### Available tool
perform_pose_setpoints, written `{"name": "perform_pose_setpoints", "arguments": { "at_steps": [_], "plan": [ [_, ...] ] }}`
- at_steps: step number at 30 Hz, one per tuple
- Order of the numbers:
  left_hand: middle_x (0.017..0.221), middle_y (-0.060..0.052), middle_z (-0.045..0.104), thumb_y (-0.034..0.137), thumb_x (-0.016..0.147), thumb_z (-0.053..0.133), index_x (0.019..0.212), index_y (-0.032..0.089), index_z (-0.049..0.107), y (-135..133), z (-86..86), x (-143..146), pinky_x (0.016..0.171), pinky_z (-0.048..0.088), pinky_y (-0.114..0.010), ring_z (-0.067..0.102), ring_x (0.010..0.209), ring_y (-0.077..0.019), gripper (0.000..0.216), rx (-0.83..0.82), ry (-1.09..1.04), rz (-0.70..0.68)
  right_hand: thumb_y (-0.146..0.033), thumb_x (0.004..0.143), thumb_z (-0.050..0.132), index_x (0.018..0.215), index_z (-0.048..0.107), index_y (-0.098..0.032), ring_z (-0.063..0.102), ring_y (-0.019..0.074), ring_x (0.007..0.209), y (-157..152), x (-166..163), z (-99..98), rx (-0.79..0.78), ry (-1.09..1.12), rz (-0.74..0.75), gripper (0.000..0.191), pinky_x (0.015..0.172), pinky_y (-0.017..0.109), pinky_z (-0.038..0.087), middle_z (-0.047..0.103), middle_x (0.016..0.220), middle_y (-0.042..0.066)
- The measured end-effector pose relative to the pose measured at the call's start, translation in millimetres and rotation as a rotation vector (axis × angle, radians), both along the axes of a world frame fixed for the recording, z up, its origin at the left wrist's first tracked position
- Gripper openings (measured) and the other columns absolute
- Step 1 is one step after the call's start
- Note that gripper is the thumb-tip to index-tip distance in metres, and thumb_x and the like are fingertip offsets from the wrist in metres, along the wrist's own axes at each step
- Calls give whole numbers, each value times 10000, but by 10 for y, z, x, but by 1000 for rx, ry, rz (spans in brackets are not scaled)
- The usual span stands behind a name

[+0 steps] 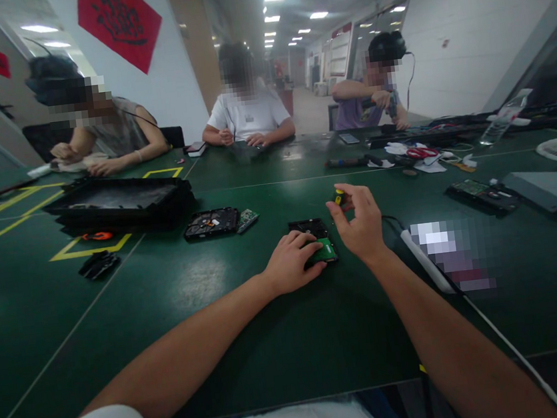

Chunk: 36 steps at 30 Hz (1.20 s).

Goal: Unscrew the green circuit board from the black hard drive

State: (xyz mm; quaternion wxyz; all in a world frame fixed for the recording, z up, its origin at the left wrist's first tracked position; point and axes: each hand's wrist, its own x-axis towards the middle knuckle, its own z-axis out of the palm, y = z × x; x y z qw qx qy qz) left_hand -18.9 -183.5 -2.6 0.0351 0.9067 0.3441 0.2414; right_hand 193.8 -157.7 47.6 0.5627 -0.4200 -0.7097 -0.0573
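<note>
A black hard drive point(305, 225) with a green circuit board point(328, 250) lies flat on the table in front of me. My left hand point(289, 261) grips it from the left, fingers across the top and thumb along the near edge, covering part of it. Just right of the drive and raised above it, my right hand point(362, 221) is closed on a small yellow-and-black screwdriver point(339, 197), pinched between thumb and fingers. The screwdriver's shaft is barely visible, and its tip seems apart from the drive.
Another hard drive point(211, 223) and a loose circuit board point(247, 220) lie to the left, before stacked black trays point(121, 197). A white power strip point(428, 262) is near my right forearm. Farther right are another drive point(483, 196) and a grey box point(553, 191). Three people sit opposite.
</note>
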Motion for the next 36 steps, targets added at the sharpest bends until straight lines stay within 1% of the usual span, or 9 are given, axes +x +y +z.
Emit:
{"name": "perform_pose_setpoints", "arguments": {
  "at_steps": [5,7,11,17,25,28,31,34,36],
  "plan": [
    [1388,-118,652,499,986,632,1332,234,694,3,1,3,1052,499,-531,558,1267,-329,440,1,-3,-3,-352,1090,446,1484,534,-266,698,291,1110,38,4,-58,-54,3,66,413,967,527,597,682,1326,134],
    [1382,-116,654,503,986,630,1328,242,696,9,-5,3,1053,498,-531,561,1267,-328,435,2,-6,-3,-379,1087,464,1458,559,-269,700,283,1083,24,-1,-42,-53,3,62,399,951,517,606,682,1308,131],
    [1375,-118,654,509,979,636,1329,240,694,15,-14,1,1043,504,-527,563,1263,-331,446,2,-2,-2,-464,1018,627,1298,662,-260,678,280,1024,-11,-4,9,8,-5,6,348,814,452,640,673,1176,125],
    [1387,-119,647,504,990,622,1344,229,688,7,-10,-3,1049,501,-521,556,1267,-333,453,12,1,-3,-367,1096,461,1439,581,-274,722,272,1031,-1,0,-3,-33,-15,77,375,917,492,618,702,1282,123],
    [1383,-115,651,498,988,627,1343,239,688,3,6,-4,1046,500,-524,563,1263,-328,443,-8,6,-4,-447,975,708,1224,650,-241,653,254,899,-47,-16,48,28,-6,-31,328,787,442,607,656,1118,104],
    [1386,-119,649,502,985,634,1339,239,690,-3,16,-5,1044,502,-523,563,1270,-332,445,-12,4,-7,-420,1017,637,1285,638,-238,665,270,966,-37,-11,35,17,-15,-20,323,819,448,608,664,1158,122],
    [1381,-126,650,497,987,632,1339,224,689,-4,10,-3,1046,503,-522,562,1273,-332,449,0,2,-6,-372,1078,500,1434,569,-253,697,275,1034,-5,-9,-9,-16,-9,31,381,907,481,609,683,1246,134],
    [1379,-120,651,491,987,633,1337,226,691,1,-2,2,1053,502,-519,561,1273,-329,443,9,2,-2,-324,1110,396,1525,486,-271,735,240,988,21,-10,-48,-57,19,84,428,967,492,599,669,1352,132],
    [1383,-115,649,492,983,639,1335,235,693,5,-5,4,1055,501,-517,562,1271,-327,439,9,0,-2,-322,1110,404,1506,500,-266,735,234,979,21,-9,-51,-56,24,75,411,955,481,602,672,1346,131]
  ]
}}
